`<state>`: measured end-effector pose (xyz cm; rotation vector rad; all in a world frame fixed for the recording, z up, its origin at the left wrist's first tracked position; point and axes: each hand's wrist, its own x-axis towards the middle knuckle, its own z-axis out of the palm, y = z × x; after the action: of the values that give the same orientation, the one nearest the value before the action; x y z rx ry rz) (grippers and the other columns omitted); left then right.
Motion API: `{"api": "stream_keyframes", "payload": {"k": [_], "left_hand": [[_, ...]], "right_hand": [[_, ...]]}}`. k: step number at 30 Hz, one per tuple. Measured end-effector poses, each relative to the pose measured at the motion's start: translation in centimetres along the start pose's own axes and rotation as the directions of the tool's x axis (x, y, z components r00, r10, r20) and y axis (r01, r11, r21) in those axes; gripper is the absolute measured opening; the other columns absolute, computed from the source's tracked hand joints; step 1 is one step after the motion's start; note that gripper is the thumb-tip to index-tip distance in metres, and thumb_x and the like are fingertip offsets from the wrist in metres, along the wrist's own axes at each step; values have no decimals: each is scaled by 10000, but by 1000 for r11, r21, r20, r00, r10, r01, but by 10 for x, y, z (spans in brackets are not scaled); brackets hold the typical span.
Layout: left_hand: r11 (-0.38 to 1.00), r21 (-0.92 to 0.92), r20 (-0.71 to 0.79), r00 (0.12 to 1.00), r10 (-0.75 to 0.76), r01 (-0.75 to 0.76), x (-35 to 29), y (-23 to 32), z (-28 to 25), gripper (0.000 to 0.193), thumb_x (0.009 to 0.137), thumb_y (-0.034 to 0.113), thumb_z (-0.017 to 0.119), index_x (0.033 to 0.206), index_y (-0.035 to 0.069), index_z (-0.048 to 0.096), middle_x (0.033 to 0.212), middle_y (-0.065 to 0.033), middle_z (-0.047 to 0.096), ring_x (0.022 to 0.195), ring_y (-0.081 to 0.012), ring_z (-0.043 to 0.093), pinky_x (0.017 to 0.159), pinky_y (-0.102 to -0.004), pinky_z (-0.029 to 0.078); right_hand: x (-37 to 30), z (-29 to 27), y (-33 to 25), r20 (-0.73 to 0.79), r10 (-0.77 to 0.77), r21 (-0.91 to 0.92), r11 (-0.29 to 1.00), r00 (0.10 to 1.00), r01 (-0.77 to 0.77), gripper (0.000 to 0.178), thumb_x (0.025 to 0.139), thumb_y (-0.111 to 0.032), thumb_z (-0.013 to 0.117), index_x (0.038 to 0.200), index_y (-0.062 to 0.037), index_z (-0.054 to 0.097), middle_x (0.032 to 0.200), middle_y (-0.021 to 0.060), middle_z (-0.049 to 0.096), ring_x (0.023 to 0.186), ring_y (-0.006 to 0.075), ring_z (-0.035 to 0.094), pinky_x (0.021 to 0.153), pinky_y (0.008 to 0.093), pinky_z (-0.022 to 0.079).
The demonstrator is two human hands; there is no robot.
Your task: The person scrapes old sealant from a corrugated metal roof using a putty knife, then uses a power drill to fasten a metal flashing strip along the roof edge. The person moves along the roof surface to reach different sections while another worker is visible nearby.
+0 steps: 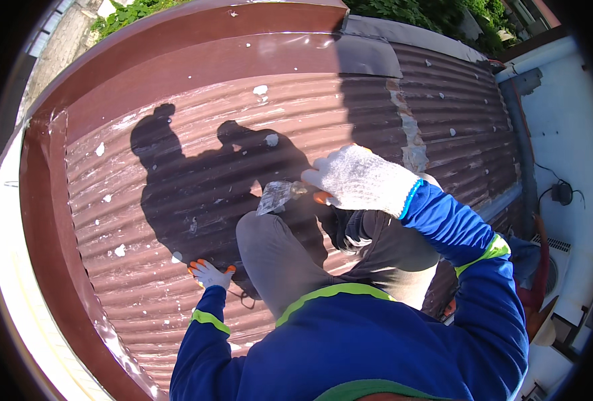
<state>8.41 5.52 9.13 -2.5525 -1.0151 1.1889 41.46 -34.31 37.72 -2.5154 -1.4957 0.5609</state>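
I crouch on a reddish-brown corrugated metal roof point(243, 103). In front of my knees, my right hand point(363, 177), in a white knit glove with orange fingertips, is closed round the short handle of a putty knife point(276, 196). Its flared, whitish-smeared blade points left, above my left knee. Most of the handle is hidden by the glove. My left hand point(211, 274), gloved alike, rests on the ridges at my left with its fingers spread; nothing is in it. Whitish spots point(120, 250) dot the metal around it.
Brown flashing point(49, 200) edges the roof at left and far side. A patched seam point(410, 134) crosses beyond my right hand. At right stand a white wall point(570, 127), a dark box with a cable point(562, 194), an air-conditioner unit point(558, 267) and another person point(533, 294). My shadow covers the middle.
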Motion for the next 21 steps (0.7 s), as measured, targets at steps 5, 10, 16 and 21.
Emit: {"api": "stream_keyframes", "payload": {"k": [5,10,16,21], "left_hand": [[1000,30,-41,999,1,0,6,4,0,1403,765,845,665,1634,-87,77,1681,-379,48,1564,-556,55,1250,-588,202],[997,73,28,999,-18,15,10,11,-7,1403,777,842,656,1627,-105,65,1685,-378,37,1566,-555,50,1252,-588,201],[999,-27,-45,999,18,-19,8,1,2,1396,775,872,621,1638,-87,88,1696,-361,35,1570,-549,32,1255,-602,154],[999,-26,-82,996,17,-19,12,-3,8,1389,759,879,622,1641,-73,127,1694,-357,67,1572,-538,47,1232,-618,186]], "right_hand": [[1,-1,3,-14,14,-36,999,1000,-15,279,956,-298,656,1119,-73,679,937,132,688,895,318,725,752,445,578],[-1,3,10,-49,-16,-46,999,999,14,320,959,-313,673,1173,-76,648,945,136,685,822,342,730,653,471,578],[3,0,9,9,-33,-23,999,999,33,486,866,-236,761,1304,-62,644,961,130,655,898,328,701,786,443,562],[30,-6,12,143,38,-24,999,989,-35,461,929,-302,725,1322,-79,633,1015,174,701,936,360,707,808,465,566]]}}
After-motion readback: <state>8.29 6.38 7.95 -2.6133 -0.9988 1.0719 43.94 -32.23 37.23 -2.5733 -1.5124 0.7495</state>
